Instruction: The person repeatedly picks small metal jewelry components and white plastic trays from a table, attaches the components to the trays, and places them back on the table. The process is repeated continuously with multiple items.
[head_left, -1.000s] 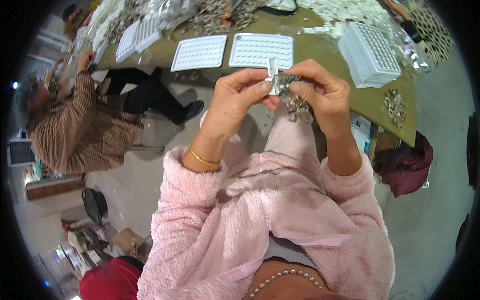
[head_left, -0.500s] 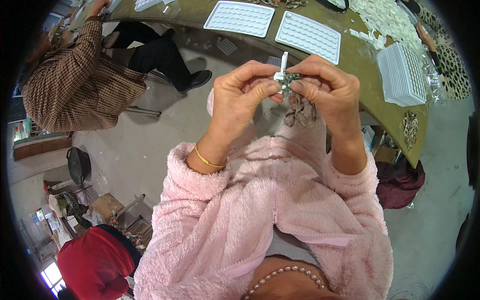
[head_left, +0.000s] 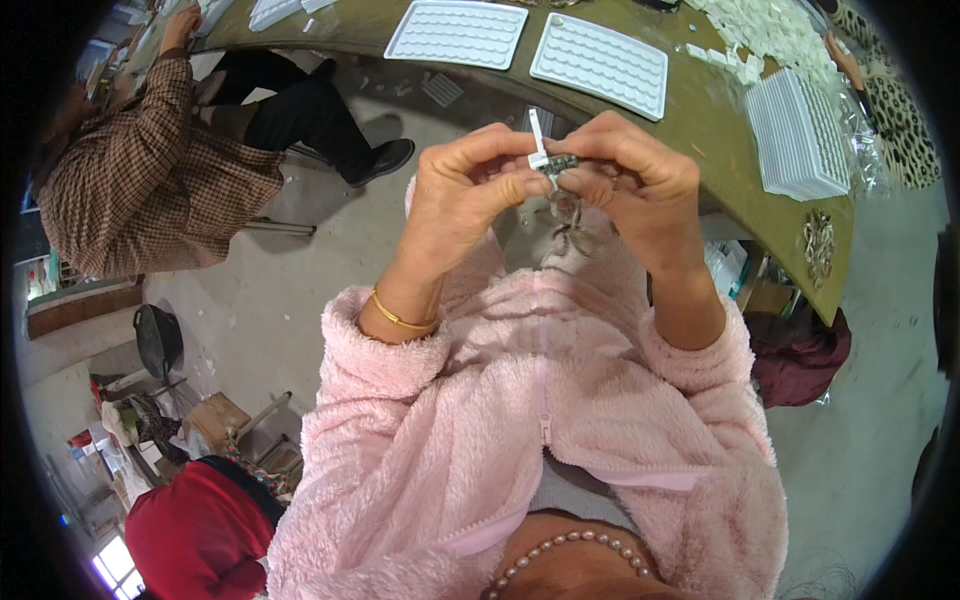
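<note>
Both hands meet in front of me, above my lap and near the table edge. Between thumb and fingers, my left hand (head_left: pixel 455 190) pinches a small white plastic tag (head_left: pixel 537 135) with a narrow upright strip. Closed fingers of my right hand (head_left: pixel 645 190) hold a dark grey-green beaded bracelet (head_left: pixel 562 163) against the tag's base. Thin brownish loops (head_left: pixel 572 238) dangle below the beads, blurred. Fingertips partly hide where the tag and beads meet.
Two white moulded trays (head_left: pixel 457 35) (head_left: pixel 600 65) lie on the table (head_left: pixel 720 160). At right are stacked white trays (head_left: pixel 797 140), a heap of white pieces (head_left: pixel 765 30) and a bunch of beaded strands (head_left: pixel 818 245). A co-worker in a checked coat (head_left: pixel 150 170) sits left; another person's spotted sleeve (head_left: pixel 895 110) shows far right.
My hands have shifted slightly left with the tag and bracelet. The tag's strip now tilts left, and the dangling loops have swung. The view has turned a little.
</note>
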